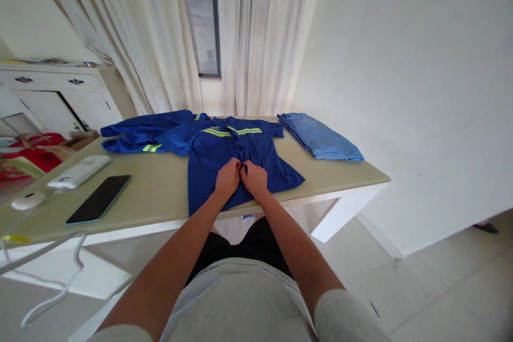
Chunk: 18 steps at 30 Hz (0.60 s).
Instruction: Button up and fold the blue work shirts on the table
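A dark blue work shirt (208,163) with yellow reflective stripes lies spread flat on the beige table (160,192), collar toward the curtains. My left hand (227,176) and my right hand (254,178) rest side by side on the shirt's front, near its lower middle. Both have fingers curled and pinched on the fabric at the front opening. What exactly sits between the fingertips is too small to make out.
A second dark blue garment (136,133) lies behind the shirt at the left. A folded light blue garment (320,139) sits at the right end. A black phone (99,199), a white power bank (78,171) and a white mouse (27,200) lie at the left. A white cabinet (60,96) stands beyond.
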### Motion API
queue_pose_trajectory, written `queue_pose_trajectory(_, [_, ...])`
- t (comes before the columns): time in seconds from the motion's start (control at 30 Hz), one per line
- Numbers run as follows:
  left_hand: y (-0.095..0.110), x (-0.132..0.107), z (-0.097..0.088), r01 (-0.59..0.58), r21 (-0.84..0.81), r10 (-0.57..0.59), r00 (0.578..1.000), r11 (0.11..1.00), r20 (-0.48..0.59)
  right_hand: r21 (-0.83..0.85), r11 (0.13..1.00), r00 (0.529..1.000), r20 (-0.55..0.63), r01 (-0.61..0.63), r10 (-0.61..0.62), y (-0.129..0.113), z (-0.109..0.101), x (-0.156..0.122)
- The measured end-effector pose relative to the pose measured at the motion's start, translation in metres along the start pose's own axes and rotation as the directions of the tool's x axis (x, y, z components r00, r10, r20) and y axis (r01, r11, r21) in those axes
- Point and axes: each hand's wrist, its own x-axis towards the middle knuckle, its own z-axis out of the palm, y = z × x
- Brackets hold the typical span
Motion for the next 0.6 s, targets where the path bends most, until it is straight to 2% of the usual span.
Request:
queue_pose_trajectory(0.07, [0.001, 0.000, 0.000, 0.029, 0.026, -0.029, 1.000, 0.999, -0.002, -0.014, 1.000, 1.000, -0.008, 0.000, 0.000, -0.001, 0.001, 0.000])
queue_pose_trajectory(0.23, [-0.002, 0.001, 0.000, -0.029, -0.005, 0.029, 1.000, 1.000, 0.010, 0.002, 0.999, 0.999, -0.004, 0.036, -0.036, 0.001, 0.001, -0.001])
queue_pose_trajectory(0.33, [-0.005, 0.002, 0.001, -0.025, -0.042, 0.024, 1.000, 0.999, -0.007, 0.048, 0.997, 0.998, -0.034, 0.054, -0.052, 0.004, -0.001, 0.000])
queue_pose_trajectory(0.47, [-0.006, 0.003, 0.002, -0.004, -0.107, 0.001, 0.999, 0.994, -0.035, 0.210, 0.975, 0.996, -0.070, 0.077, -0.064, 0.011, 0.001, 0.005])
queue_pose_trajectory(0.6, [-0.006, 0.003, 0.002, 0.018, -0.174, -0.027, 0.998, 0.985, -0.051, 0.435, 0.896, 0.995, -0.062, 0.092, -0.072, 0.019, 0.007, 0.013])
